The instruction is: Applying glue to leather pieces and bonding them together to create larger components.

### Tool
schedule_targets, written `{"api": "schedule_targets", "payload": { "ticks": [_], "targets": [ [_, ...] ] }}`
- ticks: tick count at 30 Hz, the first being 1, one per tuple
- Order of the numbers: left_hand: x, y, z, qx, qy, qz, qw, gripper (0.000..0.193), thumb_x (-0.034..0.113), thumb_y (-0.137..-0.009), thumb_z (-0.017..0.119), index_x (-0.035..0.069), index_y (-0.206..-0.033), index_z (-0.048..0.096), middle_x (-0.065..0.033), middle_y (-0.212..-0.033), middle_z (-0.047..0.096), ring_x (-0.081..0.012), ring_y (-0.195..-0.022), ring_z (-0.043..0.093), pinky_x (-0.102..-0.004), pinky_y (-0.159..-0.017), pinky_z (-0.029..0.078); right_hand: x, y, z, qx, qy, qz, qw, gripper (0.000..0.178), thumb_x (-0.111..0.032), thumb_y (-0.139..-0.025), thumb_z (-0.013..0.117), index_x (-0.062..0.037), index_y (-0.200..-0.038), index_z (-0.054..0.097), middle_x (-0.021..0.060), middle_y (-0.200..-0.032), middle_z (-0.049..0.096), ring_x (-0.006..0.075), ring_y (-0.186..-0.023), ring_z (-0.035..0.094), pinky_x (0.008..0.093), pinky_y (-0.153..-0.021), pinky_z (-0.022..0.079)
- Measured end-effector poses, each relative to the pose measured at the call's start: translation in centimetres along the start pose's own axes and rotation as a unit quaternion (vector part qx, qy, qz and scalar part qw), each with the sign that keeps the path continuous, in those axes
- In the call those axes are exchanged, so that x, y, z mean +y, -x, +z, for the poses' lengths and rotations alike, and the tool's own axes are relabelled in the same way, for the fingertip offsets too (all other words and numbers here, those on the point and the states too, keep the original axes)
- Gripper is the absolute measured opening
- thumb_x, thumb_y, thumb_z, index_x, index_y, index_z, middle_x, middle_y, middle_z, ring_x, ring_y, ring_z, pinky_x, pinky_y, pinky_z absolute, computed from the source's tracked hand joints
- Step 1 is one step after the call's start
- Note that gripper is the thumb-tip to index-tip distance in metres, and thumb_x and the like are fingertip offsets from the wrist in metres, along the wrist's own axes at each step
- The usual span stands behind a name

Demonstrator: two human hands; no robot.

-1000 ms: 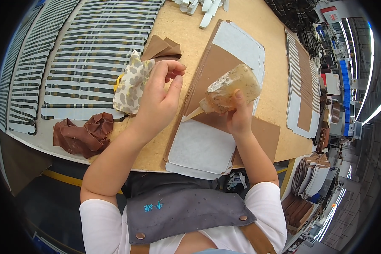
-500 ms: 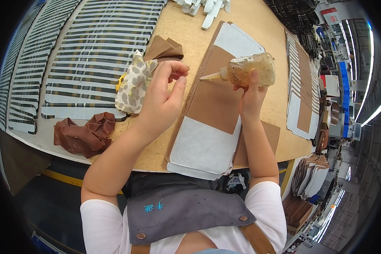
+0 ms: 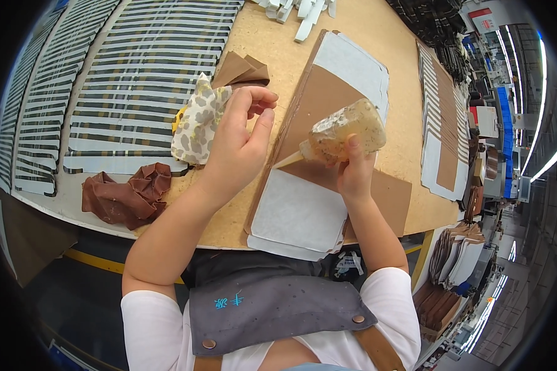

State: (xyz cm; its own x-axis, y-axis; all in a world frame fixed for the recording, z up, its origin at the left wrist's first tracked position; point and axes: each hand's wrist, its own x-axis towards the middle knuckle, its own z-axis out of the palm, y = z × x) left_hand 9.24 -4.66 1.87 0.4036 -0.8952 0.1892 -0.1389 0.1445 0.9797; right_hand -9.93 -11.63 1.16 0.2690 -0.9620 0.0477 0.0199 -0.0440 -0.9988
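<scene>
My right hand [image 3: 355, 173] is wrapped round a squeeze bottle [image 3: 346, 127] of cloudy, yellowish liquid, streaked on the outside. Tilted down to the left, the bottle's pointed nozzle [image 3: 288, 161] is at the left long edge of a stack of flat panels, near where brown meets white. The top panel has a brown middle [image 3: 319, 133] and white ends [image 3: 298, 210]. Left of the stack, my left hand [image 3: 244, 133] is raised with loosely curled fingers and the thumb apart; nothing shows in it. Behind that hand lies a spotted cloth [image 3: 195, 127] with a yellow thing partly under it.
A crumpled reddish-brown cloth [image 3: 127, 195] lies near the table's front left edge. Rows of overlapping white-edged strips [image 3: 148, 74] cover the left side. Brown scraps [image 3: 244, 71] and white strips [image 3: 306, 15] lie farther back. More striped panels [image 3: 439, 123] are on the right.
My right hand has brought the bottle nearer and to the left, its nozzle sliding toward me along the panel's left edge. My left hand has barely moved.
</scene>
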Motion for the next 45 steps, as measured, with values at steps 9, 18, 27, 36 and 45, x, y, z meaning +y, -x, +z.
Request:
{"api": "schedule_targets", "payload": {
  "ticks": [9,18,27,36,45],
  "targets": [
    [-0.4,-0.5,-0.6,0.004,0.015,-0.012,1.0,0.016,0.005,-0.093,0.048,0.003,-0.108,0.052,-0.004,-0.1,0.055,-0.0127,-0.097,0.051,-0.0268,-0.089,0.04,-4.3,-2.7,-2.7,0.006,-0.344,0.164,0.924,0.056,-0.055,-0.089,0.05,-0.0069,-0.118,0.05,0.0155,-0.112,0.06,0.0107,-0.056,0.05,0.0197,-0.04,0.037],
    [-0.7,-0.7,-0.7,-0.008,0.024,-0.055,0.998,0.018,0.007,-0.093,0.049,0.004,-0.11,0.052,-0.0025,-0.102,0.053,-0.0119,-0.098,0.049,-0.0259,-0.09,0.039,-6.0,-2.0,-13.2,0.08,-0.433,0.053,0.896,0.06,-0.045,-0.089,0.055,0.0018,-0.126,0.044,0.0195,-0.121,0.053,0.0097,-0.057,0.039,0.019,-0.047,0.038],
    [-2.9,-1.3,-0.6,-0.008,-0.014,-0.019,1.0,0.017,0.009,-0.094,0.05,0.004,-0.11,0.053,-0.0023,-0.099,0.054,-0.0112,-0.087,0.052,-0.0238,-0.082,0.042,-11.7,3.8,-26.7,0.2,-0.456,-0.151,0.854,0.061,-0.046,-0.084,0.059,-0.0023,-0.125,0.049,0.0248,-0.117,0.052,0.0115,-0.056,0.04,0.02,-0.049,0.039],
    [-4.7,-1.1,0.1,0.002,-0.093,0.024,0.995,0.016,0.008,-0.094,0.05,0.003,-0.109,0.054,-0.0039,-0.095,0.056,-0.0102,-0.079,0.054,-0.0225,-0.072,0.045,-11.0,10.3,-33.0,0.257,0.045,-0.067,0.963,0.064,-0.049,-0.085,0.059,-0.0021,-0.126,0.046,0.0185,-0.105,0.061,0.015,-0.066,0.058,0.0247,-0.054,0.046],
    [-1.3,2.1,0.1,-0.01,-0.1,0.057,0.993,0.017,0.006,-0.094,0.048,0.001,-0.109,0.054,-0.004,-0.095,0.056,-0.0102,-0.081,0.053,-0.024,-0.077,0.044,-5.5,9.2,-29.3,0.162,0.723,0.178,0.648,0.071,-0.05,-0.076,0.066,-0.0091,-0.131,0.048,0.0172,-0.093,0.067,0.0292,-0.085,0.066,0.0386,-0.07,0.052]
  ]
}}
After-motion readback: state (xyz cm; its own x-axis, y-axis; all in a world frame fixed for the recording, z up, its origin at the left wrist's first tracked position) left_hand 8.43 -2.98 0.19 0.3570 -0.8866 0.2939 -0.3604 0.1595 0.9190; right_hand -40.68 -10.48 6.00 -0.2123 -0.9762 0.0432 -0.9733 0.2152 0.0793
